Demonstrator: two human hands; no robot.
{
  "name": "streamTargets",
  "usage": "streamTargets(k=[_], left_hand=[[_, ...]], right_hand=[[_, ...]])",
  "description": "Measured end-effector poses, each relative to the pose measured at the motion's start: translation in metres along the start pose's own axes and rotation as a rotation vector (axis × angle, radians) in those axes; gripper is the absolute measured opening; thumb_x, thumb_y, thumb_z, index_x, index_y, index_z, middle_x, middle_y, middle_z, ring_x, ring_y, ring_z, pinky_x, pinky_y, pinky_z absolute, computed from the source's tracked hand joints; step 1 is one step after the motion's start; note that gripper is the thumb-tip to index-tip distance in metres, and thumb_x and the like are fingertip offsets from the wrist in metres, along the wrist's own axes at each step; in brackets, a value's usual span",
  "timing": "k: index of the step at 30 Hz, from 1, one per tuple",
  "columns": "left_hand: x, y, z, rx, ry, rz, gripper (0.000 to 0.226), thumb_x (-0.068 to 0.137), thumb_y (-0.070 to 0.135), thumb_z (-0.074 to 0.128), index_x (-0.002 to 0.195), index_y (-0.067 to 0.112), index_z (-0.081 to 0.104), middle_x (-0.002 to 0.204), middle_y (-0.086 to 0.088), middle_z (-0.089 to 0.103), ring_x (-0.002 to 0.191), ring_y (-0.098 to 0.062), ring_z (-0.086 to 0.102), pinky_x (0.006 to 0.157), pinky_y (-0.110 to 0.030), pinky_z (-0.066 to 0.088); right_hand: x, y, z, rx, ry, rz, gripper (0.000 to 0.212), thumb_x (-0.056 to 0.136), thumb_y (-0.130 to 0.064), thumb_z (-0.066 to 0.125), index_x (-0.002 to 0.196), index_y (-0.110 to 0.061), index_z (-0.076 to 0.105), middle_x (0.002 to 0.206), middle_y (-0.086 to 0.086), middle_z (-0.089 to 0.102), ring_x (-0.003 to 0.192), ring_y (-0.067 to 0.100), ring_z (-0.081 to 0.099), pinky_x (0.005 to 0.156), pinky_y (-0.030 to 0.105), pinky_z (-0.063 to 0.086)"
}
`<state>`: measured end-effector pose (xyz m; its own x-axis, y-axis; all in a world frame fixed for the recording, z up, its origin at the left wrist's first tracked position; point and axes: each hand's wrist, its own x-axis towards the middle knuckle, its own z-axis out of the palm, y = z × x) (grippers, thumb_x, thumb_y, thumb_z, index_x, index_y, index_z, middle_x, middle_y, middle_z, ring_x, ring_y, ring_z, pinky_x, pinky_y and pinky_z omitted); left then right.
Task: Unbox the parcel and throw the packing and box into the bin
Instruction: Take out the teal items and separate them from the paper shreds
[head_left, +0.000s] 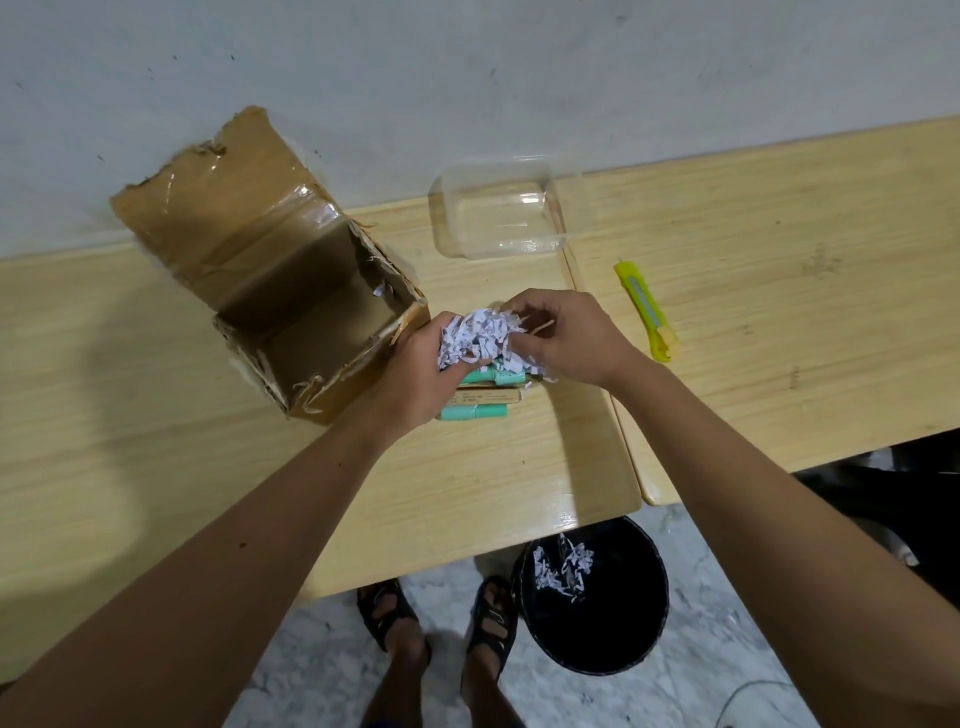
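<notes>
An opened brown cardboard box (291, 291) lies on its side on the wooden table (130, 374), flaps up, its inside nearly bare. Just right of it, my left hand (415, 371) and my right hand (569, 338) are both closed around a wad of white shredded paper (480, 335), held above a small pile of mint-green tubes and a tan carton (480, 402). Below the table's front edge stands a black bin (597, 639) with some shredded paper (563, 566) inside.
A clear plastic container (498, 213) sits at the back of the table near the wall. A yellow box cutter (647, 309) lies on the adjoining table to the right. My sandalled feet (441, 618) stand on the marble floor beside the bin.
</notes>
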<state>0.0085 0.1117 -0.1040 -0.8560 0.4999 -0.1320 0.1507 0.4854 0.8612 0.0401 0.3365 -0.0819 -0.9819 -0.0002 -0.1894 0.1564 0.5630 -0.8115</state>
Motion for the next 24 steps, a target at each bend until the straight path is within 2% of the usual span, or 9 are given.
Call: streamTargets(k=[2,5,8,10,14,18,22,24], left_hand=[[-0.001,-0.001,0.0,-0.02,0.005,-0.013,0.046,0.093,0.019,0.08,0.135,0.011,0.062,0.124,0.0,0.075,0.117,-0.012,0.07,0.103,-0.041,0.058],[-0.003,0.001,0.0,-0.05,0.006,-0.021,0.044,0.094,0.018,0.079,0.134,0.012,0.062,0.124,0.002,0.075,0.117,-0.011,0.07,0.104,-0.038,0.057],[-0.004,0.003,-0.001,-0.066,0.005,-0.03,0.043,0.094,0.017,0.079,0.133,0.013,0.063,0.122,0.003,0.074,0.116,-0.012,0.07,0.103,-0.038,0.056],[-0.005,0.003,-0.001,-0.085,-0.006,-0.046,0.043,0.094,0.017,0.078,0.134,0.014,0.063,0.122,0.005,0.074,0.117,-0.012,0.069,0.104,-0.037,0.056],[-0.007,0.0,-0.002,-0.088,-0.003,-0.063,0.042,0.094,0.017,0.078,0.133,0.015,0.063,0.121,0.008,0.073,0.116,-0.01,0.069,0.104,-0.034,0.054],[-0.008,-0.001,-0.002,-0.089,0.011,-0.072,0.04,0.093,0.017,0.079,0.13,0.015,0.064,0.116,0.011,0.072,0.112,-0.009,0.069,0.102,-0.032,0.055],[-0.009,-0.003,-0.002,-0.095,-0.01,-0.084,0.04,0.093,0.018,0.08,0.13,0.019,0.064,0.117,0.013,0.072,0.116,-0.011,0.07,0.105,-0.037,0.056],[-0.011,-0.004,-0.002,-0.098,-0.014,-0.082,0.038,0.092,0.018,0.08,0.126,0.023,0.063,0.114,0.016,0.072,0.112,-0.009,0.07,0.102,-0.039,0.058]], right_hand=[[-0.006,-0.001,-0.003,0.041,0.015,0.039,0.023,0.085,-0.012,0.08,0.107,-0.016,0.075,0.098,0.002,0.076,0.087,0.018,0.075,0.075,0.031,0.061],[-0.018,-0.006,-0.006,0.078,0.074,0.009,0.027,0.083,-0.017,0.083,0.107,-0.025,0.075,0.106,-0.003,0.075,0.101,0.014,0.07,0.089,0.032,0.058],[-0.033,-0.016,-0.007,0.035,0.168,-0.093,0.03,0.083,-0.014,0.077,0.112,-0.021,0.075,0.115,-0.003,0.072,0.111,0.012,0.065,0.096,0.029,0.052],[-0.043,-0.022,-0.007,0.061,0.204,-0.135,0.031,0.083,-0.01,0.076,0.113,-0.018,0.075,0.114,-0.003,0.072,0.109,0.012,0.066,0.093,0.026,0.052],[-0.061,-0.022,0.01,0.134,0.131,-0.131,0.027,0.083,-0.004,0.081,0.106,-0.019,0.078,0.099,-0.001,0.076,0.087,0.017,0.07,0.082,0.022,0.055],[-0.068,-0.004,0.024,-0.029,0.064,-0.14,0.03,0.079,-0.01,0.086,0.108,-0.012,0.079,0.102,-0.001,0.074,0.086,0.009,0.068,0.082,0.018,0.052],[-0.075,0.002,0.037,-0.222,0.087,-0.173,0.045,0.076,-0.028,0.09,0.116,-0.012,0.076,0.108,0.0,0.072,0.09,0.015,0.069,0.083,0.036,0.059],[-0.078,0.001,0.045,-0.247,0.091,-0.175,0.052,0.074,-0.033,0.091,0.119,-0.012,0.075,0.113,0.0,0.07,0.093,0.017,0.07,0.086,0.035,0.06]])
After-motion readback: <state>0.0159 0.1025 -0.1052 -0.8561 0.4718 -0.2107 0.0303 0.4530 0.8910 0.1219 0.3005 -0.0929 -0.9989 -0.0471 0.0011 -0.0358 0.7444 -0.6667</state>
